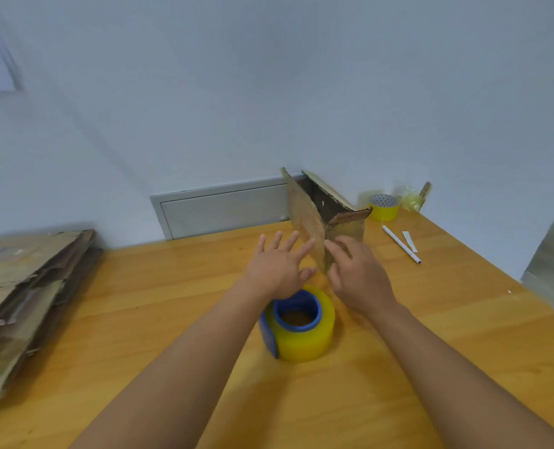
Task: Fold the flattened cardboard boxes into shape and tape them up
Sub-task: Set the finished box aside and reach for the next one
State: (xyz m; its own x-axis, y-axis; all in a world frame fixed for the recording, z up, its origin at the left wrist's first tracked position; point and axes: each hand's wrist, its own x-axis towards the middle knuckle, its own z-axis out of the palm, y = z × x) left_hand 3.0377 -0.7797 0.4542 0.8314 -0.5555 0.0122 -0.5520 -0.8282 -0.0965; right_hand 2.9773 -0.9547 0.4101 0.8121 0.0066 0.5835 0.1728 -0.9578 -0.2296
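Both hands are reaching for the cardboard box [326,218], which stands partly opened and upright on the wooden table [172,286] with its top flaps sticking up. Left hand [277,268] has its fingers spread and straight, just beside the box's near left panel, maybe brushing it with a fingertip, hard to tell with the blur. Right hand [358,275] is relaxed and slightly curved, fingers at the box's near corner, not clamped on anything as far as I can see. So the box isn't squared up yet and no taping has started on it, I'd say. Just nearer the person than the box sits the big tape roll [300,324], yellowish with a blue core, right under the wrists. Behind the box to the right there's a second smaller tape roll [384,207], and right of the box a white pen [400,244] with a scrap of paper next to it. Well off to the left of the box is the stack of flattened boxes [26,296] waiting their turn. What could go wrong: the box looks tall, thin and barely braced, so a push from one side only could tip it or collapse it flat again. Also a forearm could knock the big roll and send it rolling.
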